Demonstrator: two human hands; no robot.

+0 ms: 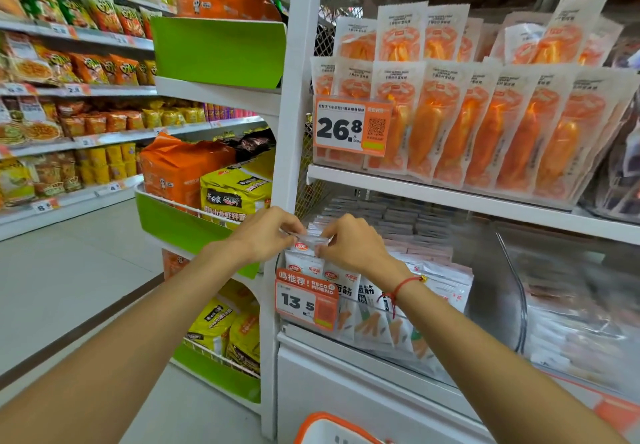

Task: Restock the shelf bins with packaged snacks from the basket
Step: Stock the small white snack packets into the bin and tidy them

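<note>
basket (332,426) below | left hand (266,232), right hand (349,243) grip-pinch snack packet (308,241) (between them, above bin (367,343))

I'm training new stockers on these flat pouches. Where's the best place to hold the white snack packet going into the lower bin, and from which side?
Probably the top seal edge of the white snack packet, from above. It stands upright among tightly packed pouches, so only that flat strip is free. The left hand and right hand pinch it at either end.
</note>
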